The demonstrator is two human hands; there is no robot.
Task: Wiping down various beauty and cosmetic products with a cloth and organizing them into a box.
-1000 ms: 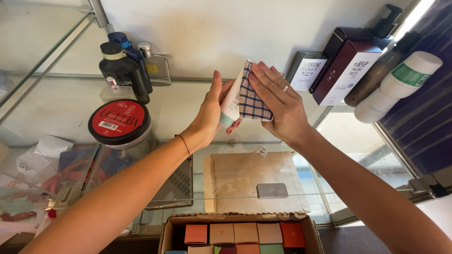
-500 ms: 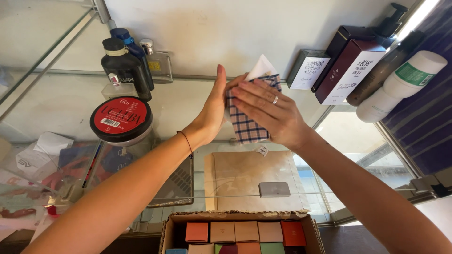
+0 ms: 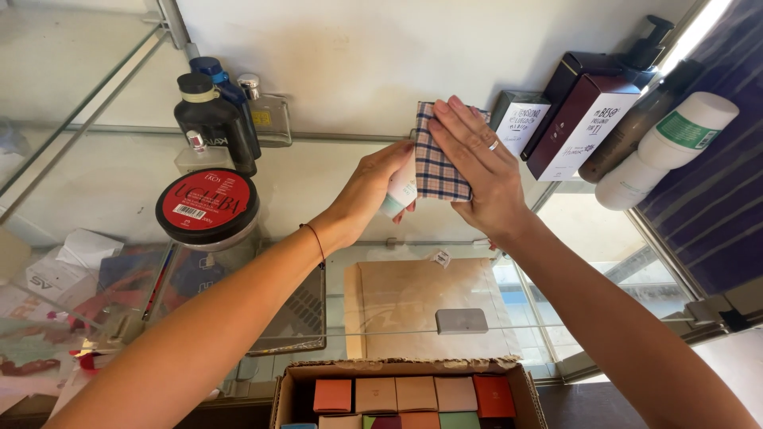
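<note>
Two hands busy: your left hand (image 3: 373, 187) grips a pale tube (image 3: 400, 193) above the glass shelf's (image 3: 318, 171) back edge, right hand (image 3: 477, 163) presses a checked cloth (image 3: 433, 163) flat against it; hard rubbing could slip the tube onto the glass.

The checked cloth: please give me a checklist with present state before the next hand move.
1. Right hand flat on checked cloth: ok.
2. Left hand grips the white tube: ok.
3. Cloth touches tube: ok.
4. Tube cap shut: cannot tell, hidden.
5. Maroon box apart from the right hand: ok.
6. Red-lidded jar apart from the left hand: ok.
</note>
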